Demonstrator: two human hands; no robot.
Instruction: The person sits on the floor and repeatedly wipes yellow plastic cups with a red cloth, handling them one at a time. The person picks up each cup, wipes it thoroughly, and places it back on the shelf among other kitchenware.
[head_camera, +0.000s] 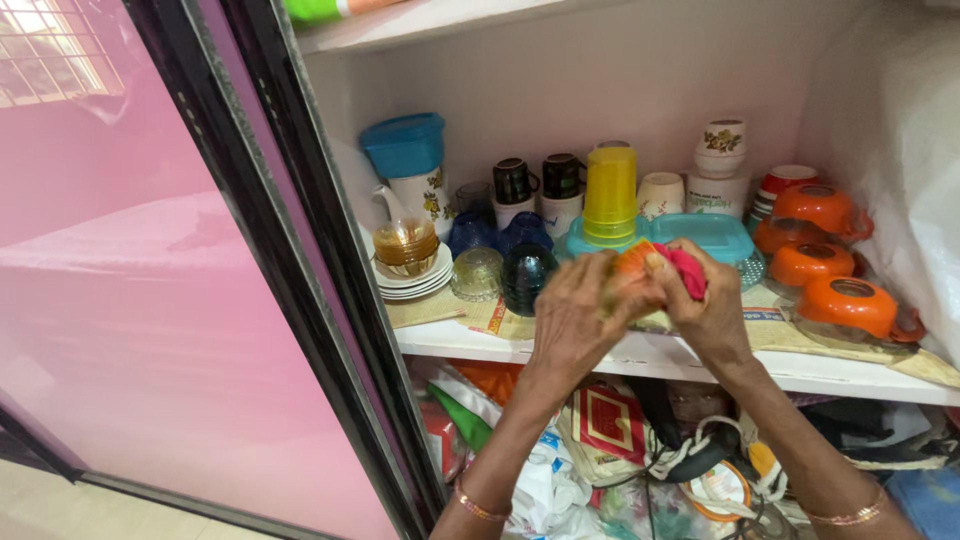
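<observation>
Left hand (572, 318) and right hand (712, 305), both raised before the white cupboard shelf (640, 358), close their fingers around a crumpled orange-and-pink cloth bundle (665, 268) held between them, just above the shelf edge. Behind it: a stack of yellow plastic tumblers (610, 195), a turquoise lidded box (712, 234), orange lidded pots (850, 305), dark blue glass cups (526, 275)

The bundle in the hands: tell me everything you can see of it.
The bundle looks like soft, crumpled cloth, orange on its left part and pink-red on its right. It is blurred, so its exact shape and any seams cannot be made out. The left hand and the right hand clasp it from either side, fingers wrapped over it. It is held up in front of the shelf edge, below the yellow cups.
</observation>
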